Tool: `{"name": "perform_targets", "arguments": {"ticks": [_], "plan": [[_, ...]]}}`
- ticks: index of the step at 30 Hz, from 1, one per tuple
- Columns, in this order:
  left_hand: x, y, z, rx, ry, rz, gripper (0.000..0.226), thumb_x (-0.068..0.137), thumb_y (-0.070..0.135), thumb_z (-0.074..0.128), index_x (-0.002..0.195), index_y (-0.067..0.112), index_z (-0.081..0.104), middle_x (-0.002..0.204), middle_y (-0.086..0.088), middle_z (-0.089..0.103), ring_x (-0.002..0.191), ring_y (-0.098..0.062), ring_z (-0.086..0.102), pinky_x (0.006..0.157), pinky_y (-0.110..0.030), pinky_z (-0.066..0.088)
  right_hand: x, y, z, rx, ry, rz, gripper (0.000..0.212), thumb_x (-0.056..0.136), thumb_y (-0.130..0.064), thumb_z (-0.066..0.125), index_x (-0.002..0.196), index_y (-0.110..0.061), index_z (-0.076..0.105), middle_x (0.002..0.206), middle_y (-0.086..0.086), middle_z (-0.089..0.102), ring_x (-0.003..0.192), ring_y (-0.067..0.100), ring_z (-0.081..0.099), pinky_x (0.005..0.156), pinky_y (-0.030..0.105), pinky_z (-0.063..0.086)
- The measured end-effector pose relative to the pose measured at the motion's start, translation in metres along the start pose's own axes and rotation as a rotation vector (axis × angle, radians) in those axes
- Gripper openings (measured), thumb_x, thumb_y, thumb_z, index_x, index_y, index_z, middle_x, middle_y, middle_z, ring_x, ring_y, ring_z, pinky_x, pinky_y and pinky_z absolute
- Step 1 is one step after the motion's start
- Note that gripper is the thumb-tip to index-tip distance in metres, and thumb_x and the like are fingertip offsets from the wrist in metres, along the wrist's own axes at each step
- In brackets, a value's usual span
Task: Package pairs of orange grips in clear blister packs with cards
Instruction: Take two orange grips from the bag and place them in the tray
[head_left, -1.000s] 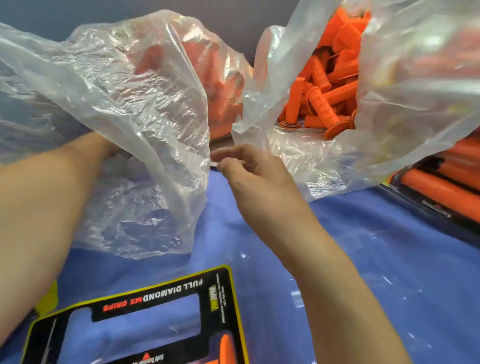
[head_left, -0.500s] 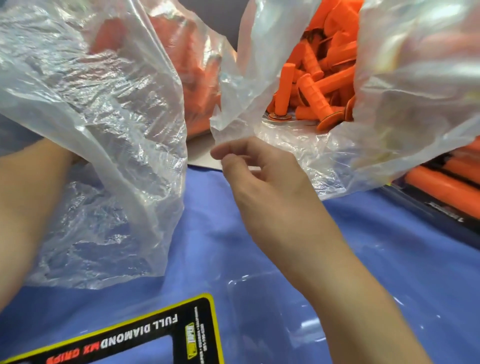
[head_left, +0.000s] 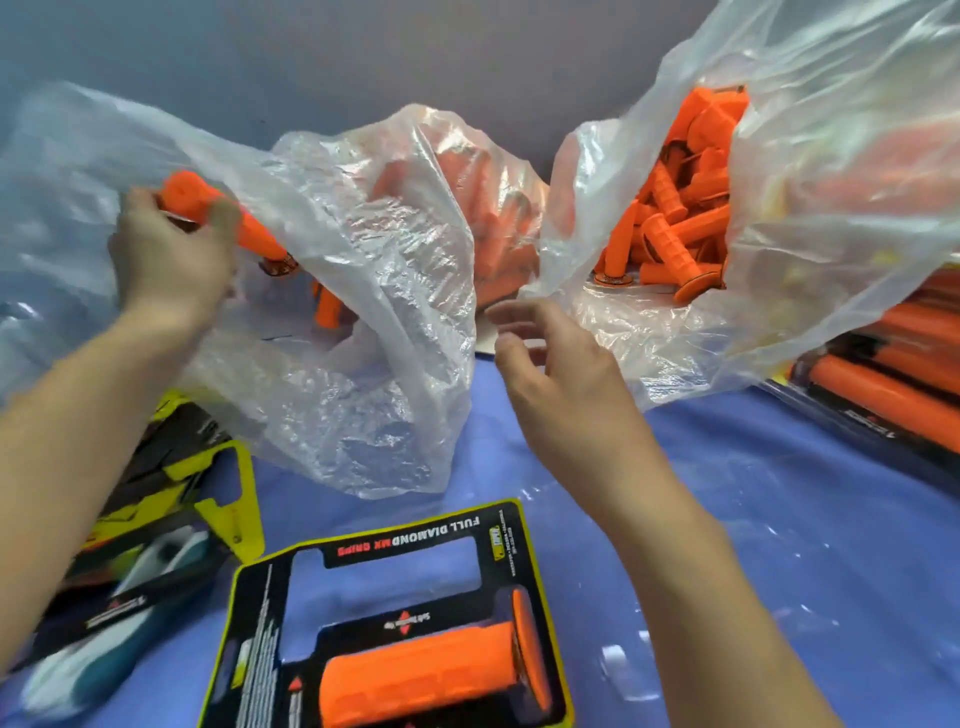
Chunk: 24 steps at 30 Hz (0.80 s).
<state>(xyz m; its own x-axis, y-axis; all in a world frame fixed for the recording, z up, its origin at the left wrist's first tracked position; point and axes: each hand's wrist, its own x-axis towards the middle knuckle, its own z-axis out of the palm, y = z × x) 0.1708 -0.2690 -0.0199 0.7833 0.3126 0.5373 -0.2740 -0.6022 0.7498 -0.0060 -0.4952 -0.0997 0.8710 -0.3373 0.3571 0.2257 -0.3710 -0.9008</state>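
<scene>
Pair half done: one seated grip (head_left: 426, 670) lies on the single open card (head_left: 363, 545) nearest the camera, a second grip (head_left: 208, 205) is clasped in the left hand (head_left: 171, 254) at the left bag (head_left: 374, 312), one of two holding loose grips, while the right hand (head_left: 561, 374) hangs slack and empty; sealing remains.

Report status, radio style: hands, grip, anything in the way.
Left hand grips orange grip at bag mouth. Right hand open, empty. Second grip on card. Bag plastic partly covers held grip.
</scene>
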Motion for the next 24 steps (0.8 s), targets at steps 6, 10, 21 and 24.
{"name": "perform_targets", "arguments": {"ticks": [6, 10, 21, 24], "plan": [[-0.114, 0.047, -0.103, -0.064, 0.25, 0.429, 0.015, 0.09, 0.046, 0.055, 0.08, 0.049, 0.044, 0.076, 0.056, 0.048, 0.069, 0.034, 0.045, 0.067, 0.006, 0.036, -0.027, -0.036, 0.011, 0.012, -0.09, -0.19, 0.031, 0.096, -0.018, 0.059, 0.127, -0.021, 0.058, 0.117, -0.011, 0.059, 0.101, 0.0, 0.056, 0.083, 0.005, 0.04], [-0.159, 0.042, -0.131, 0.016, -0.045, 0.631, 0.013, 0.095, 0.047, 0.06, 0.104, 0.041, 0.053, 0.085, 0.011, 0.062, 0.071, -0.001, 0.06, 0.065, -0.016, 0.047, -0.046, -0.056, 0.025, 0.02, -0.262, -0.374, 0.05, 0.088, -0.027, 0.073, 0.133, -0.026, 0.052, 0.123, -0.007, 0.058, 0.101, -0.005, 0.052, 0.084, 0.003, 0.036], [-0.199, -0.002, -0.101, -0.192, -0.363, 0.316, 0.034, 0.091, 0.062, 0.052, 0.121, 0.045, 0.054, 0.11, 0.022, 0.061, 0.107, 0.0, 0.058, 0.083, -0.017, 0.043, -0.046, -0.036, 0.022, 0.643, -0.143, 0.07, 0.034, 0.078, -0.024, 0.076, 0.105, -0.007, 0.063, 0.087, 0.003, 0.072, 0.086, 0.014, 0.071, 0.074, 0.025, 0.057], [-0.208, -0.011, -0.089, -0.276, -0.474, 0.143, 0.027, 0.084, 0.063, 0.057, 0.106, 0.047, 0.061, 0.108, 0.027, 0.064, 0.098, 0.005, 0.061, 0.075, -0.013, 0.042, -0.044, -0.032, 0.021, 0.957, -0.139, 0.213, 0.042, 0.077, -0.022, 0.072, 0.113, -0.004, 0.059, 0.096, 0.007, 0.073, 0.095, 0.023, 0.072, 0.076, 0.026, 0.057]]}}
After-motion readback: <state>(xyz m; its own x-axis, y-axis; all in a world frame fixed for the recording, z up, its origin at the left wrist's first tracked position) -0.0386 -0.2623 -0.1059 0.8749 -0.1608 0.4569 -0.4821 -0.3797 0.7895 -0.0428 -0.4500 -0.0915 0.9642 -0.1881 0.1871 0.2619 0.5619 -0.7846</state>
